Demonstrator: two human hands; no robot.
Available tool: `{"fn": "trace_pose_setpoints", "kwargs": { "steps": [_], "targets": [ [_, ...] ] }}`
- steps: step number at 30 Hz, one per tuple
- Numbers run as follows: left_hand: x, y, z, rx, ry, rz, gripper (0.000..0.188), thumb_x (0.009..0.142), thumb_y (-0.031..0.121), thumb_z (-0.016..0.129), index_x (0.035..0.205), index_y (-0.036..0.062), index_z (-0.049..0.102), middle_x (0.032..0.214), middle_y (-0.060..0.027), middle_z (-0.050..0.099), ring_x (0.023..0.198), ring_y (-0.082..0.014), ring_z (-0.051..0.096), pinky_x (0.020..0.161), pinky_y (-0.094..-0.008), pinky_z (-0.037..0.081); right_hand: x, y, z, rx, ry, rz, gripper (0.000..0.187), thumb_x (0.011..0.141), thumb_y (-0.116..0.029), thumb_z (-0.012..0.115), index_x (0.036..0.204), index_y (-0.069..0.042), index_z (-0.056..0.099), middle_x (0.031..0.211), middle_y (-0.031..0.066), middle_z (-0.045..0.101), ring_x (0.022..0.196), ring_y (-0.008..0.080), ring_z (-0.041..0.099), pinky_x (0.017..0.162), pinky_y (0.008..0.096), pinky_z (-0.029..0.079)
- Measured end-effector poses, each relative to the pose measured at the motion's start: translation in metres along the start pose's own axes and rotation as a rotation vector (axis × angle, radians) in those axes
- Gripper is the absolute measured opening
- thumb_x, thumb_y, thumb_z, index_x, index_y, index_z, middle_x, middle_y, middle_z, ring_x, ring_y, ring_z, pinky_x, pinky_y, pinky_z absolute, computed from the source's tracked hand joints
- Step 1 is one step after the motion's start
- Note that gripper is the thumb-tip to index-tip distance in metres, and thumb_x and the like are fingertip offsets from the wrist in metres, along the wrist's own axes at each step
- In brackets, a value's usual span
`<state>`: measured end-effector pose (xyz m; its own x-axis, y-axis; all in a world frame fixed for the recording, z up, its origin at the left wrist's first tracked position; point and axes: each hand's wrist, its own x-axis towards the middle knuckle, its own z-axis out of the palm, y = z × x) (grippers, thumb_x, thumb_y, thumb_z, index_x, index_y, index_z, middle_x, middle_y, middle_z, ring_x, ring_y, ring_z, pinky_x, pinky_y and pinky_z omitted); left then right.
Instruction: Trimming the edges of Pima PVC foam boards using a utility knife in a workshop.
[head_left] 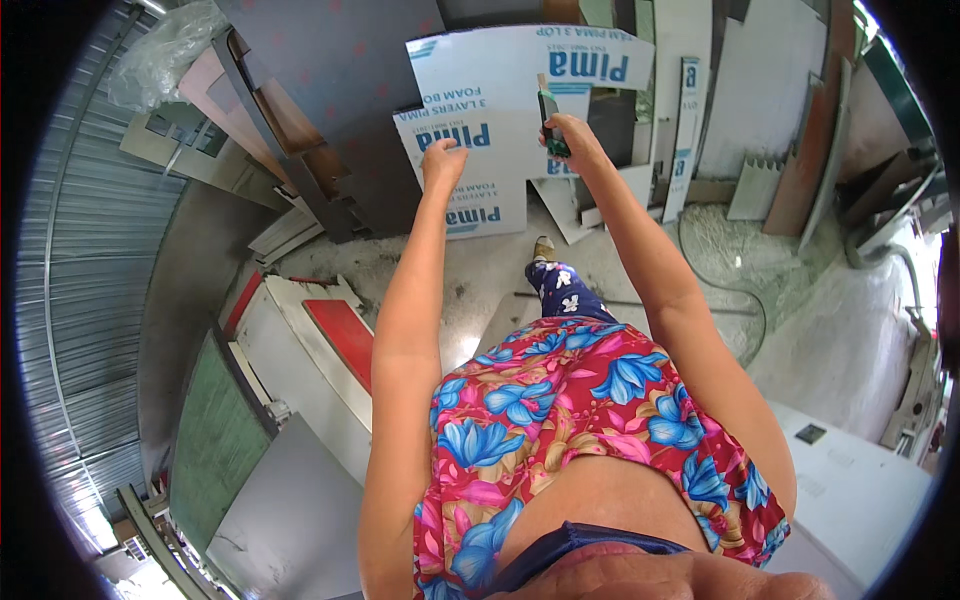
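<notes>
Left hand is half-curled by the foam board's left edge, can't tell if pinching. Board's upright at the floor's far edge, probably light, stiff, dentable: grab edges. Right hand is wrapped around a green-and-black hand tool.

Workshop, by look: corrugated metal wall, leaning sheet panels, notched offcut, hose across dusty floor.
</notes>
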<state>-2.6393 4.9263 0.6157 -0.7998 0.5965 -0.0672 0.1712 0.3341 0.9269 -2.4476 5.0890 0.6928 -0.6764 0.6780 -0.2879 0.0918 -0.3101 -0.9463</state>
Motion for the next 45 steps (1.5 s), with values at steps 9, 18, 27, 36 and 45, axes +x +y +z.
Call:
{"fn": "trace_pose_setpoints", "kwargs": {
  "steps": [9,18,27,36,45],
  "targets": [
    [0.167,0.030,-0.023,0.139,0.094,0.045,0.054,0.077,0.023,0.064,0.125,-0.0025,0.062,0.117,-0.0252,0.067,0.111,-0.0365,0.065,0.097,-0.0410,0.049,0.160,-0.038,0.048,-0.054,0.026,0.005,0.027,0.081,-0.017,0.063,0.102,-0.001,0.059,0.086,0.0105,0.065,0.074,0.0170,0.067,0.056,0.0314,0.045],
    [0.774,0.011,0.009,0.316,0.159,0.131,0.064,0.080,0.025,0.068,0.137,0.0004,0.050,0.132,-0.0261,0.057,0.123,-0.0417,0.055,0.103,-0.0469,0.046,0.692,-0.144,0.148,-0.177,0.175,0.058,0.034,0.080,-0.019,0.064,0.107,0.002,0.060,0.088,0.0099,0.067,0.074,0.0170,0.067,0.061,0.0290,0.047],
    [1.020,0.002,0.064,0.226,0.157,0.026,0.047,0.090,0.031,0.065,0.122,-0.0028,0.058,0.121,-0.0249,0.063,0.113,-0.0392,0.061,0.098,-0.0454,0.048,0.902,-0.191,0.163,-0.289,0.180,0.112,0.029,0.082,-0.025,0.064,0.100,-0.003,0.061,0.083,0.0070,0.065,0.071,0.0132,0.065,0.056,0.0270,0.042],
    [1.062,-0.060,-0.011,0.188,0.165,0.061,0.037,0.087,0.012,0.058,0.122,0.0009,0.050,0.123,-0.0201,0.059,0.117,-0.0360,0.057,0.099,-0.0436,0.048,0.937,-0.134,0.295,-0.305,0.224,0.064,0.029,0.084,-0.023,0.064,0.100,0.001,0.061,0.081,0.0071,0.064,0.066,0.0130,0.062,0.056,0.0249,0.044],
    [1.061,-0.156,-0.079,0.081,0.013,-0.075,0.057,0.085,0.021,0.069,0.133,0.0029,0.044,0.132,-0.0200,0.053,0.123,-0.0368,0.053,0.103,-0.0476,0.044,0.964,-0.056,0.392,-0.397,0.328,-0.072,0.038,0.077,-0.023,0.067,0.097,0.010,0.062,0.077,0.0117,0.064,0.062,0.0157,0.063,0.055,0.0275,0.048]
  ]
}}
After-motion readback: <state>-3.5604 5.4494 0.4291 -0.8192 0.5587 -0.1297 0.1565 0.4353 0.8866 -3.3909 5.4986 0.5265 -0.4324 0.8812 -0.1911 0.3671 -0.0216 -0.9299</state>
